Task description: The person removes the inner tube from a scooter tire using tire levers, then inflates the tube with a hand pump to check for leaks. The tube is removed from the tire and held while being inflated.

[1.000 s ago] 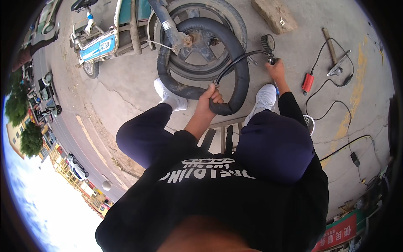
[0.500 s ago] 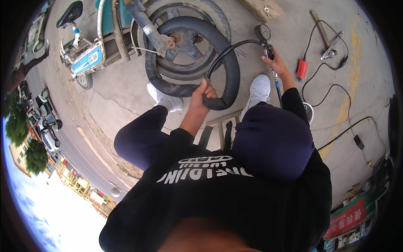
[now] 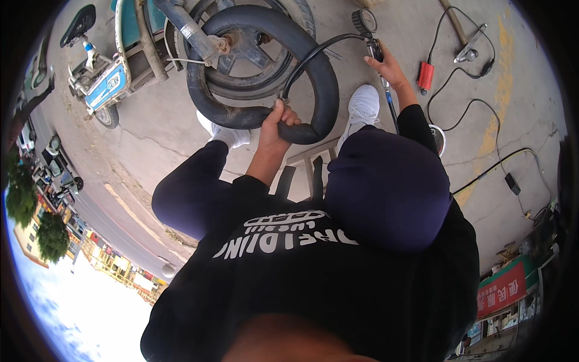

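A black rubber inner tube (image 3: 324, 90) stands in front of my knees, bulging and partly overlapping a dirty vehicle wheel (image 3: 244, 60). My left hand (image 3: 277, 127) is closed around the tube's near part, thumb up beside the valve. At that spot the end of a black hose (image 3: 319, 49) meets the tube. The hose runs right to a tyre inflator gun (image 3: 375, 50) with a round dial gauge (image 3: 364, 22). My right hand (image 3: 391, 67) grips the gun from the right; its fingers are partly hidden. A blue-and-black air line (image 3: 391, 104) leads down from the gun.
On the ground to the right lie a red tool (image 3: 426, 77) with a black cord, a hammer (image 3: 458, 27), a metal piece (image 3: 470, 53) and looping cables (image 3: 496, 130). A stool frame (image 3: 310, 166) stands between my legs. A blue-and-white bike (image 3: 108, 90) is at the left.
The scene has shifted slightly left and up in the picture. The inner tube looks a little larger. Both hands keep their holds on the tube and the inflator gun.
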Demonstrator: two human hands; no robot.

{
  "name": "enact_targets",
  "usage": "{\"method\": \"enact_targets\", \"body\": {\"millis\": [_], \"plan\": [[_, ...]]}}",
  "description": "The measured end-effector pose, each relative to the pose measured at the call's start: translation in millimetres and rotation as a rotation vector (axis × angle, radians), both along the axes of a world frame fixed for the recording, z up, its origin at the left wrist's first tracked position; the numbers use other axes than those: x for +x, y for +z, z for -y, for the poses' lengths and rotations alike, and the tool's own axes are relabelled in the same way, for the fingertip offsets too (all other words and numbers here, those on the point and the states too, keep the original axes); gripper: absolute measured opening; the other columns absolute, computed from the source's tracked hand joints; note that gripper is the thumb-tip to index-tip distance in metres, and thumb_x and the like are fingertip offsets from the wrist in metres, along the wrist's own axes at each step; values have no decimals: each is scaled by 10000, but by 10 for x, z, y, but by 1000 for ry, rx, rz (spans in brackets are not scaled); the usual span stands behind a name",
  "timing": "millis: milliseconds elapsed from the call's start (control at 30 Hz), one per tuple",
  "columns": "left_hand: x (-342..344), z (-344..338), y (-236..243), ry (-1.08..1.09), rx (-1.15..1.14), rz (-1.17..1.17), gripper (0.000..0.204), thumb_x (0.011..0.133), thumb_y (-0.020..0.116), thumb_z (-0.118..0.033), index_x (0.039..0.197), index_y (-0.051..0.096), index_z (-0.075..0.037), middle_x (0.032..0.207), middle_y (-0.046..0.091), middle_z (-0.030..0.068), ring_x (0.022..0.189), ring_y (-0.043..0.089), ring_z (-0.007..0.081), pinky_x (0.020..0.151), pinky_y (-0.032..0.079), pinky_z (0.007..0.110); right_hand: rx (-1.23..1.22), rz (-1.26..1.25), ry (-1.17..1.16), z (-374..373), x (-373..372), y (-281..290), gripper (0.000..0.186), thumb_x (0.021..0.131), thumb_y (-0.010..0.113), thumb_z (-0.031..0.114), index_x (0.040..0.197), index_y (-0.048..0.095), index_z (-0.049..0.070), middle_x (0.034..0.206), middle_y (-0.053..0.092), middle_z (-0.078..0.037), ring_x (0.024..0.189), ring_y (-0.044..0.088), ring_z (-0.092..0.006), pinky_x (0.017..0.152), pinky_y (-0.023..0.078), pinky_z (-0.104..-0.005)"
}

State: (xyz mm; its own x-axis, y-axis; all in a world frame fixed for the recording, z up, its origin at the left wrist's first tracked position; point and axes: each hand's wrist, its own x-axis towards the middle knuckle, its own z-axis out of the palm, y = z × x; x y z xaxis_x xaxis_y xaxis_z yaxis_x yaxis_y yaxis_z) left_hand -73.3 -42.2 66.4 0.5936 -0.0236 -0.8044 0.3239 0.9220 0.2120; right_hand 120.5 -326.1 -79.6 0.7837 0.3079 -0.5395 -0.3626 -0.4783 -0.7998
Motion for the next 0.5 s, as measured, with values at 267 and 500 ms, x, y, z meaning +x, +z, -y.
{"method": "enact_targets", "body": {"millis": [267,500], "plan": [[-104,8,3,-8,12,28,252,941,595,-329,824,490,-131,666,388,-29,632,404,117,723,412,305,-5,4,49,-23,-58,-118,915,787,743,389,1440,282,-56,1335,488,-234,1248,475,-282,1051,339,-326],[-89,61,71,-17,41,1,243,941,595,-321,863,491,-115,663,392,-24,634,426,123,727,431,312,16,-66,45,-59,-35,-50,891,801,735,357,1444,278,-57,1297,511,-205,1181,500,-245,1008,367,-307]]}}
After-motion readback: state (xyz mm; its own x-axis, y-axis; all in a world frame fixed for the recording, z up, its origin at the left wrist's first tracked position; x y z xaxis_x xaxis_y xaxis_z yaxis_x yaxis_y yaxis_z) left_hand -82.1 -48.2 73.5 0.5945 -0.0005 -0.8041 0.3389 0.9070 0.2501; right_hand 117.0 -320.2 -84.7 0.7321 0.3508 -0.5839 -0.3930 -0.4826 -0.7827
